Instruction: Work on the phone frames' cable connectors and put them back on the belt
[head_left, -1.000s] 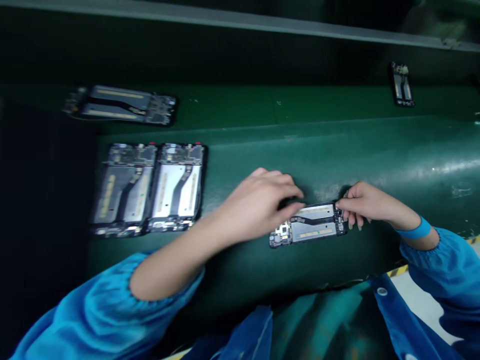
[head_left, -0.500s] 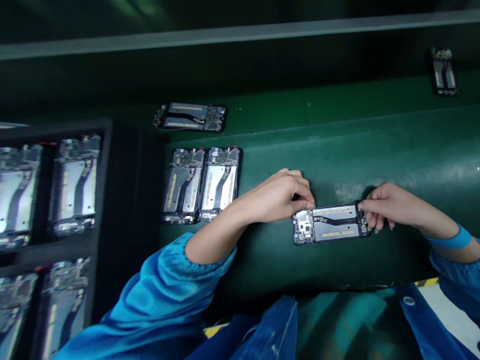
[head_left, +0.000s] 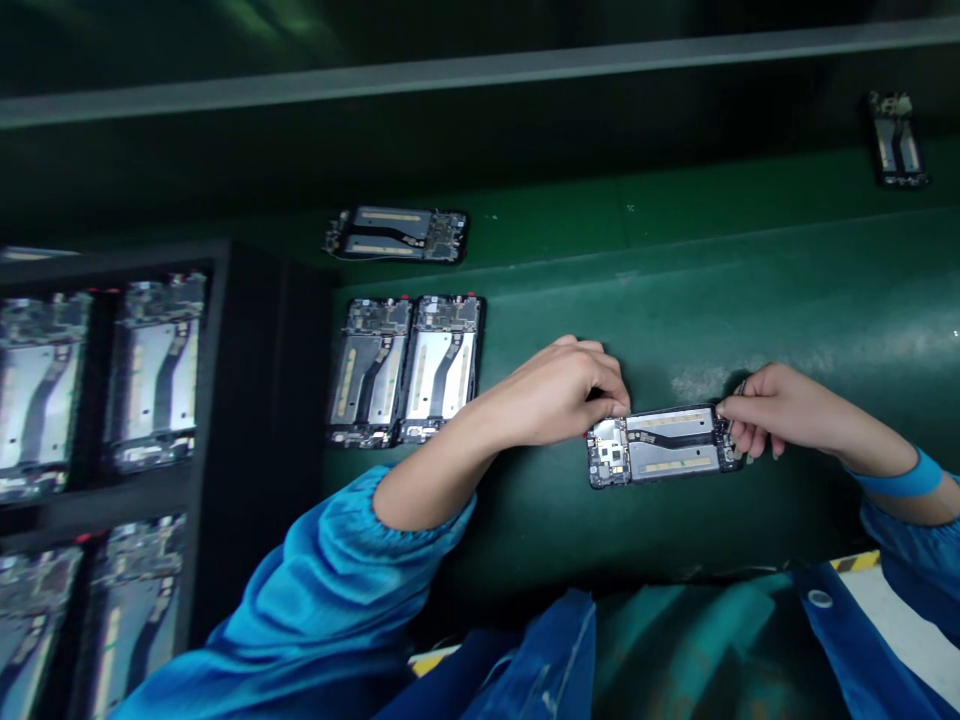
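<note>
An opened phone [head_left: 672, 446] lies sideways in front of me, its circuit board at the left and a black flex cable running along its middle. My left hand [head_left: 574, 390] is closed in a pinch at the phone's upper left corner; the fingertips are partly hidden. At the other end, my right hand [head_left: 772, 408] has its thumb on the upper right corner, with the other fingers curled beside and behind that end. Something thin and dark shows by the right index finger, too small to name.
Two opened phones [head_left: 442, 370] stand side by side left of my left arm. Another phone [head_left: 405, 235] lies crosswise behind them, and one more phone [head_left: 898, 145] at the far right. A black rack [head_left: 259, 400] with several phones fills the left side of the green bench [head_left: 562, 530].
Both hands stay at the same ends of the phone, with hardly any finger movement. The view has shifted slightly, so the background things sit a little further right.
</note>
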